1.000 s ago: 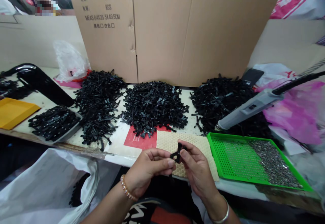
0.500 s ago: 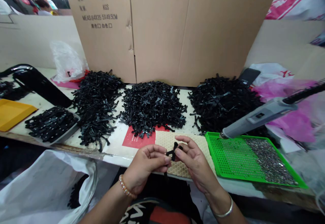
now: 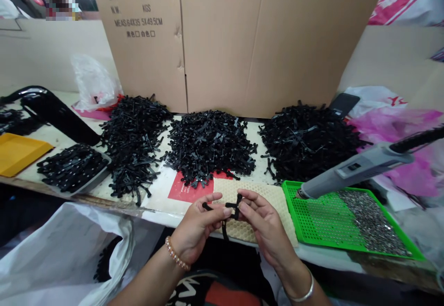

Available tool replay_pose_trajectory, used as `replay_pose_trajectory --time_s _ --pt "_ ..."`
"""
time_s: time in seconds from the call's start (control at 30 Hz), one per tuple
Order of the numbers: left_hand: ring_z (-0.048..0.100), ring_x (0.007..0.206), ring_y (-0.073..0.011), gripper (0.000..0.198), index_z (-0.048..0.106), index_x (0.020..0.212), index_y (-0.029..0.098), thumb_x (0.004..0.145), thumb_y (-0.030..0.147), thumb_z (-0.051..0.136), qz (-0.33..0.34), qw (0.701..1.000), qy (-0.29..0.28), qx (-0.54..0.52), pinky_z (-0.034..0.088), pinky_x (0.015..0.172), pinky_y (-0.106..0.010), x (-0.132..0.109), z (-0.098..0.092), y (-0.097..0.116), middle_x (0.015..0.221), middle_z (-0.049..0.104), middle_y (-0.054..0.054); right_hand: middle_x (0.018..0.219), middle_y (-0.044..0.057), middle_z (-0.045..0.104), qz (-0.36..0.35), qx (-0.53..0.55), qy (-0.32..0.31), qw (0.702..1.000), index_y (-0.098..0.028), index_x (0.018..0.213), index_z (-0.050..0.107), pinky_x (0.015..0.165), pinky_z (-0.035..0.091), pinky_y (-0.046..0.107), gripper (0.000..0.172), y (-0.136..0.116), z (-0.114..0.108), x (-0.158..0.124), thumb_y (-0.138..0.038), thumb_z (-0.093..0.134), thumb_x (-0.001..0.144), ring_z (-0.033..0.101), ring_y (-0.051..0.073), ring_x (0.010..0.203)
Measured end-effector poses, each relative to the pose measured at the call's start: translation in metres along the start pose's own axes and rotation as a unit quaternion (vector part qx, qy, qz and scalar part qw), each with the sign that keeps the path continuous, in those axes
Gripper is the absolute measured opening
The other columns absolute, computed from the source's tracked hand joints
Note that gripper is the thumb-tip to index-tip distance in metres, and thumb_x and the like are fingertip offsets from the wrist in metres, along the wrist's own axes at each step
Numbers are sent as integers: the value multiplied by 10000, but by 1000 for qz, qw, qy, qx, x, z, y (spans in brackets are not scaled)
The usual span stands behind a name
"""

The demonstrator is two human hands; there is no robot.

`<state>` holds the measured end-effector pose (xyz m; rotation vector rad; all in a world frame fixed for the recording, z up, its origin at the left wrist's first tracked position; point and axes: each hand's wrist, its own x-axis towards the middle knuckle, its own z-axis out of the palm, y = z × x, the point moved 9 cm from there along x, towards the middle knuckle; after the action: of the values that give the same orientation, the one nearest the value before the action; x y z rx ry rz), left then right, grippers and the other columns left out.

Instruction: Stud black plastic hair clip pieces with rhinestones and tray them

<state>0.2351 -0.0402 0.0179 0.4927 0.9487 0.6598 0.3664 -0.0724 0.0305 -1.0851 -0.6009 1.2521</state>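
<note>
Over the front edge of the worktable, my left hand (image 3: 199, 225) and my right hand (image 3: 265, 222) face each other, pinching small jointed black plastic parts (image 3: 234, 211) between thumbs and fingers. One arm of the parts sticks up by my right fingertips; another black strip (image 3: 225, 230) hangs below my left fingers. A round-ended black piece (image 3: 207, 207) shows between my left thumb and forefinger. The exact joint between the parts is partly hidden by my fingers. Beneath and behind them lies a cream honeycomb-textured mat (image 3: 277, 213).
Heaps of black parts stand at left (image 3: 133, 139), middle (image 3: 211, 146) and right (image 3: 308, 139). A grey electric screwdriver (image 3: 357, 169) rests its tip over a green perforated tray (image 3: 294, 222) of screws. Further left are a filled clear tray (image 3: 74, 169) and a yellow tray (image 3: 24, 153). Cardboard (image 3: 222, 42) walls the back.
My fingers have shifted on the black parts, which now sit squarer between my hands. A round-ended piece and the hanging strip show more clearly. The view has moved slightly.
</note>
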Motion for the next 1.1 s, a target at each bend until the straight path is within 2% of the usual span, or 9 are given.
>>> replay_pose_trajectory --time_s 0.13,0.2,0.3,0.43,0.6,0.73,0.83,0.97,1.1 --pt "609 645 -95 514 632 991 119 557 264 867 -3 1000 -1 28 403 535 -165 1 3 -5 744 669 -26 781 3 612 -15 7 20 1000 -212 1014 643 688 489 241 357 -2 -2 -1 -364 790 726 574 139 725" --pt "587 619 -83 365 674 841 106 603 331 838 10 998 7 56 369 497 -154 2 2 -7 713 662 -34 784 1 620 -14 7 35 999 -212 948 641 691 487 240 332 4 -4 -2 -372 803 706 579 143 734" --pt "561 582 -71 322 679 685 104 602 375 829 26 998 20 52 408 531 -156 4 1 -9 663 652 -30 811 21 642 -7 -12 50 999 -183 836 651 717 490 250 300 15 -4 -3 -392 809 690 590 153 749" --pt "631 670 -127 352 709 764 109 592 390 831 21 999 16 26 497 633 -214 4 3 -12 766 699 -67 886 51 663 -8 -51 50 997 -182 877 688 755 502 278 297 23 -4 -4 -410 783 712 610 182 816" --pt "659 738 -150 297 700 812 107 670 351 792 16 999 -31 -9 528 668 -227 2 13 -15 841 712 -90 916 45 539 -96 -138 59 984 -202 806 709 642 518 230 216 2 -5 -8 -403 750 739 574 169 811" --pt "662 773 -153 273 691 815 97 688 320 785 3 997 -74 -2 537 707 -236 0 21 -16 865 708 -98 953 49 476 -113 -156 66 979 -207 797 699 619 520 225 203 -3 -8 -11 -403 730 755 559 171 827" --pt "660 764 -157 301 689 795 95 644 322 816 -6 998 -64 11 538 701 -241 -1 19 -16 854 702 -91 914 50 521 -118 -147 71 980 -204 795 695 673 511 240 208 1 -8 -15 -408 720 767 558 184 853" --pt "632 664 -120 348 692 763 98 595 367 837 0 999 -30 37 511 620 -203 1 14 -15 774 685 -64 849 42 601 -84 -104 54 990 -205 865 699 721 495 266 205 15 -7 -17 -401 691 806 580 178 807" --pt "604 663 -105 354 706 772 110 592 389 831 27 998 -27 57 471 616 -188 3 14 -10 774 680 -52 923 56 634 -66 -75 48 994 -202 888 728 780 491 279 245 18 -11 -16 -430 674 818 584 201 897"
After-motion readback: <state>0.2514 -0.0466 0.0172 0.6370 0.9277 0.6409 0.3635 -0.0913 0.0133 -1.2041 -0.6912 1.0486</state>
